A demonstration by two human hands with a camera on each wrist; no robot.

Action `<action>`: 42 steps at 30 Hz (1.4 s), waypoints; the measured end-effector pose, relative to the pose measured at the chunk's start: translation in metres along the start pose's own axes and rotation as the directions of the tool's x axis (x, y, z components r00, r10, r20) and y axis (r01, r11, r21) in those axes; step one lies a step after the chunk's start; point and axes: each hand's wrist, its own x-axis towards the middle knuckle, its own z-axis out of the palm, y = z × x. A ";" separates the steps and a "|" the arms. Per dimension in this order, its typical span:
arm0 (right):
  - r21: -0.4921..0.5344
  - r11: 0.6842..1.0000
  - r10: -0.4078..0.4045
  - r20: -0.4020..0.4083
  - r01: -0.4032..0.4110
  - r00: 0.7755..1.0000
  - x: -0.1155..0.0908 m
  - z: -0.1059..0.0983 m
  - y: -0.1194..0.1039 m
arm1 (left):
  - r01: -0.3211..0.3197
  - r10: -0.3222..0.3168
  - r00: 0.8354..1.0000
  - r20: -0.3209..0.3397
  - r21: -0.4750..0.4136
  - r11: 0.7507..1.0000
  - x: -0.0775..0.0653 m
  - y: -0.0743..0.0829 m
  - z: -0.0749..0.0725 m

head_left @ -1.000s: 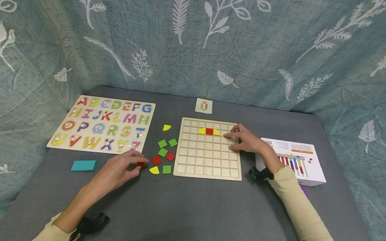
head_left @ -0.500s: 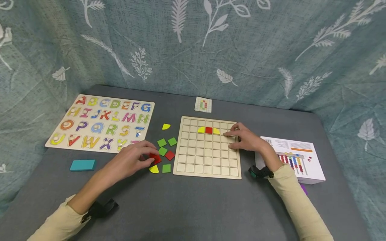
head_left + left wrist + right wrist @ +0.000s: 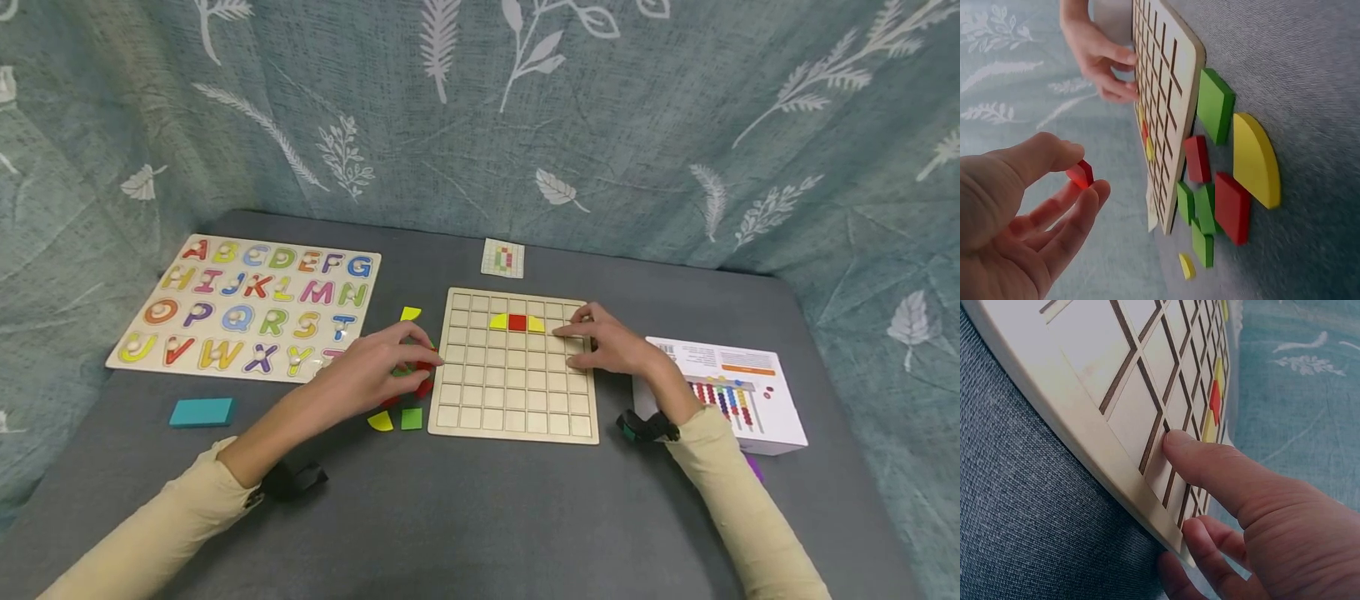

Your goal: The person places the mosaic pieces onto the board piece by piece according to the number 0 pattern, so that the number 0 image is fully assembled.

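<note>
Pinching a red tile (image 3: 1083, 173) between thumb (image 3: 1050, 152) and fingertips (image 3: 1090, 199), the left grip (image 3: 381, 365) hovers beside the grid board (image 3: 507, 375).

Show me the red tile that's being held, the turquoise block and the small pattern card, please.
Held red tile (image 3: 1083, 173): left wrist view, middle of its visible part.
Turquoise block (image 3: 201, 412): head view, middle of its top face.
Small pattern card (image 3: 502, 259): head view, middle of its printed face.
</note>
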 end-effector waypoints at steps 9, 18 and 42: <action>0.003 1.000 0.026 -0.001 -0.026 1.000 0.000 0.001 -0.001 | -0.037 0.041 0.995 0.092 -0.037 0.999 0.021 0.004 0.008; -0.004 1.000 0.027 0.004 -0.027 1.000 0.000 0.000 -0.001 | -0.098 0.120 0.963 0.242 -0.101 0.990 0.069 0.015 0.036; 0.005 1.000 0.007 0.003 -0.007 1.000 0.001 0.000 0.000 | -0.108 0.120 0.958 0.261 -0.062 0.992 0.131 0.025 0.066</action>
